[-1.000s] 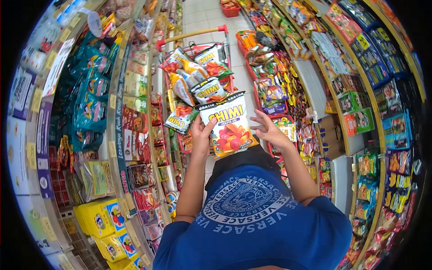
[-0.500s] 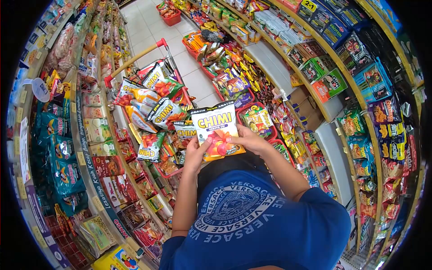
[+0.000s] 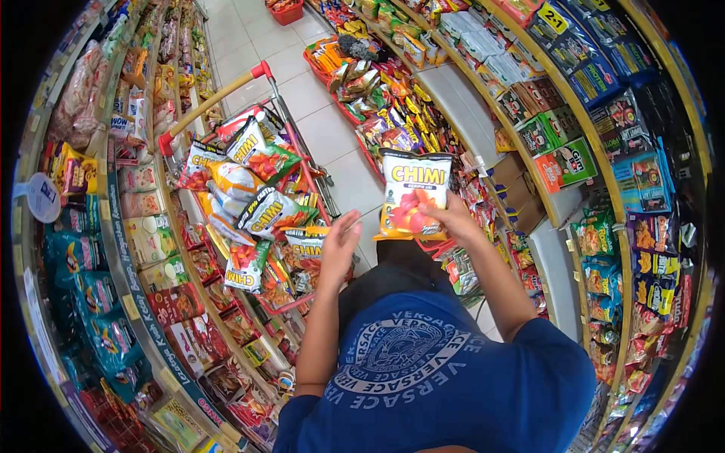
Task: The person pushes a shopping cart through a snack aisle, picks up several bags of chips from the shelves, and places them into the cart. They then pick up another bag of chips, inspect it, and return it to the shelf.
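My right hand (image 3: 455, 215) grips a white and yellow bag of Chimi chips (image 3: 414, 185) by its lower right side, its front facing up at me. My left hand (image 3: 341, 240) is off the bag, fingers stretched out, beside the near end of the shopping cart (image 3: 300, 162). In the cart lie several more Chimi bags; one white and green bag (image 3: 260, 143) is near the handle, another bag (image 3: 273, 214) in the middle. An orange-topped bag (image 3: 303, 245) lies just left of my left hand, partly hidden.
Shelves packed with snack packets curve along both sides. Red baskets of snacks (image 3: 321, 69) line the right side of the tiled aisle (image 3: 332, 140), and another red basket (image 3: 285, 10) stands farther off. The cart's handle (image 3: 219, 98) points toward the upper left.
My left hand has let go of the chip bag and moved slightly right, with its fingers opened. My right hand has carried the bag to the right, away from the cart.
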Demonstrator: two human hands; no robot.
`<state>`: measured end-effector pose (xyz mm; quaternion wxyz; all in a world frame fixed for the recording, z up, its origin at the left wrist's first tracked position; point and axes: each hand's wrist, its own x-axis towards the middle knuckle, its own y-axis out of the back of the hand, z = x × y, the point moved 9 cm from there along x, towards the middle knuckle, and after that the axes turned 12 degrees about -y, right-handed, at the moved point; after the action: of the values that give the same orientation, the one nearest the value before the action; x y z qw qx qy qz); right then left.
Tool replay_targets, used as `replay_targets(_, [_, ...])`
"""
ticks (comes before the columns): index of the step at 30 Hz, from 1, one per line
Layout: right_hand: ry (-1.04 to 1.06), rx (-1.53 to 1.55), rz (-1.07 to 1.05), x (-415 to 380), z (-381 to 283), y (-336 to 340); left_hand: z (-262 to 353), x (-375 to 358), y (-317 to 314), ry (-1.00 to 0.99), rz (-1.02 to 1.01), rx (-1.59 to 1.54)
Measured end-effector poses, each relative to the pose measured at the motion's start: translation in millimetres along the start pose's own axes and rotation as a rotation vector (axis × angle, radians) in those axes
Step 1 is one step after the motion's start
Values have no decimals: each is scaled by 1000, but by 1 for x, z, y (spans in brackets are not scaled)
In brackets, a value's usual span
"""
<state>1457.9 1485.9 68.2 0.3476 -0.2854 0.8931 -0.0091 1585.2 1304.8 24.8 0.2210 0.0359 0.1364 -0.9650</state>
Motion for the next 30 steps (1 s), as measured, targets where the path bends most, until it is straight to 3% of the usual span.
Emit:
replay_targets(2, [18, -96, 127, 18, -5, 30, 5, 1, 18, -10, 74, -4])
replay_targets(4, [6, -97, 174, 49, 10, 63, 13, -4, 56, -206, 296, 41])
replay_targets(6, [-50, -168, 257, 82, 35, 100, 15, -16, 87, -358, 431, 260])
replay_targets(8, [32, -146, 369, 108, 60, 135, 33, -42, 102, -629, 513, 807])
replay_targets(9, [-2, -215, 429, 127, 83, 161, 39, -53, 100, -648, 548, 984])
replay_targets(11, [-30, -269, 520, 157, 116, 195, -8, -112, 142, -807, 807, 945])
replay_targets(13, [55, -203, 521, 191, 138, 218, -55, -164, 167, -535, 967, 1295])
replay_targets(17, [41, -46, 655, 266, 165, 256, -133, -135, 168, -307, 938, 1380])
replay_targets(20, [52, 143, 658, 338, 203, 302, -176, -95, 164, -253, 897, 1393])
replay_targets(24, [-26, 291, 541, 402, 169, 302, -215, -52, 163, -190, 868, 1407])
replay_targets(28, [-34, 227, 477, 444, 128, 316, -238, -23, 158, -150, 863, 1407])
replay_targets(30, [60, 80, 546, 455, 102, 335, -240, -15, 155, -125, 866, 1407])
